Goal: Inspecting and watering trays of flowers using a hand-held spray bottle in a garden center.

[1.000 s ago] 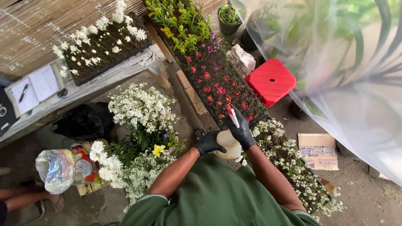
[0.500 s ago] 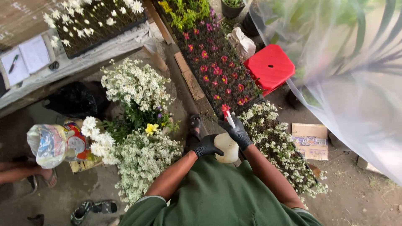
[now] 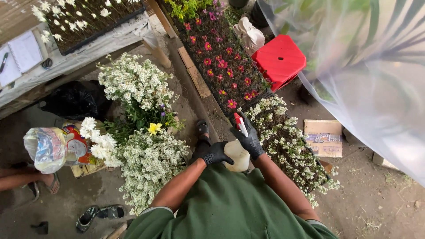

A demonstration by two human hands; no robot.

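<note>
Two gloved hands grip one spray bottle (image 3: 237, 152).

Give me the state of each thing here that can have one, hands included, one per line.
Left hand: gloved, gripping the bottle body.
Right hand: gloved, on the sprayer head.
Spray bottle: upright, held by both hands.
Red stool: upright, nothing on it.
Notebook: lying open.
Cardboard piece: flat on the ground.
</note>
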